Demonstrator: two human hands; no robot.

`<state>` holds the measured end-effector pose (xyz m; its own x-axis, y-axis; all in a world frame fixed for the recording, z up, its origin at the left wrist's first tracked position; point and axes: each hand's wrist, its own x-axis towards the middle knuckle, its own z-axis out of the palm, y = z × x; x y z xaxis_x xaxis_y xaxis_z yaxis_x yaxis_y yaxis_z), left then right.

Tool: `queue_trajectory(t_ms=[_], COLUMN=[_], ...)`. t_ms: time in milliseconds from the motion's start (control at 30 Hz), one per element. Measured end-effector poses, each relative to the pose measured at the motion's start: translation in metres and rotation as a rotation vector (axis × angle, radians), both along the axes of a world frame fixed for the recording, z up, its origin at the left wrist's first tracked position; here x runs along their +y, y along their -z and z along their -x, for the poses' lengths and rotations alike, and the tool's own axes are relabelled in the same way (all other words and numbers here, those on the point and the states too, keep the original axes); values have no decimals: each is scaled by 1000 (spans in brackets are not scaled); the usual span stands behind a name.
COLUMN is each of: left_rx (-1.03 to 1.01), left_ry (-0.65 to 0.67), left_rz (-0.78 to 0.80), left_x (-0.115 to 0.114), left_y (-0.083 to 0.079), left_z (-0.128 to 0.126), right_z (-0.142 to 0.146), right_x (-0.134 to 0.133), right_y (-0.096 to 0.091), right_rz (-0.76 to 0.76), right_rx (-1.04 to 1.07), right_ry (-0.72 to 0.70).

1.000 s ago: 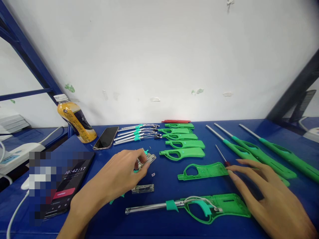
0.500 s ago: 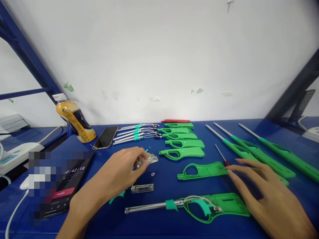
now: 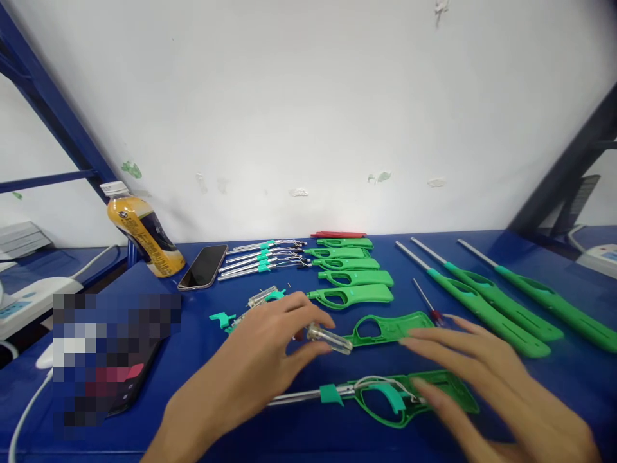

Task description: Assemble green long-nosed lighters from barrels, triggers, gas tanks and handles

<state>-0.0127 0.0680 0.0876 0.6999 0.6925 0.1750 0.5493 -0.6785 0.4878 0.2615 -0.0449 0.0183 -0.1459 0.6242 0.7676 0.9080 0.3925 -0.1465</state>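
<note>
My left hand (image 3: 284, 341) pinches a clear lighter fuel tank (image 3: 332, 339) between thumb and fingers, over the middle of the table. My right hand (image 3: 486, 379) is open, fingers spread, above the right end of a green lighter half-shell (image 3: 434, 389). In that shell lie a metal tube with a teal collar (image 3: 331, 394), white wires and a teal trigger (image 3: 393, 397). Behind it lies an empty green half-shell (image 3: 395, 328), partly behind the right fingers. Left of my left hand are loose small parts, including a teal trigger (image 3: 222, 319) and another clear tank (image 3: 263, 296).
Several tubes with wires (image 3: 265, 260) and green half-shells (image 3: 357, 294) lie at the back. Long green lighters (image 3: 486, 315) and a screwdriver (image 3: 436, 316) lie right. Left are a bottle (image 3: 147, 235), a dark phone (image 3: 205, 267) and a partly blurred phone (image 3: 139, 373).
My left hand has moved right from the pile of small parts and now holds a clear fuel tank. My right hand has shifted slightly left and down, over the filled shell.
</note>
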Motion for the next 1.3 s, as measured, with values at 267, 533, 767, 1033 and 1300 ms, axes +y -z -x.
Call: queue_trajectory(t_ms=[267, 533, 767, 1033, 1300], left_rx=[-145, 268, 401, 407, 136], left_ry=[-10, -221, -232, -207, -153], left_rz=[121, 16, 39, 35, 12], left_x=[-15, 24, 20, 19, 10], left_y=[8, 10, 18, 19, 20], left_z=[-13, 24, 5, -2, -13], right_z=[35, 7, 2, 5, 6], right_x=[26, 22, 23, 23, 22], right_y=[-15, -8, 1, 2, 1], right_rz=[109, -31, 12, 44, 64], right_rx=[40, 181, 151, 136, 122], right_ry=[-245, 35, 23, -18, -66])
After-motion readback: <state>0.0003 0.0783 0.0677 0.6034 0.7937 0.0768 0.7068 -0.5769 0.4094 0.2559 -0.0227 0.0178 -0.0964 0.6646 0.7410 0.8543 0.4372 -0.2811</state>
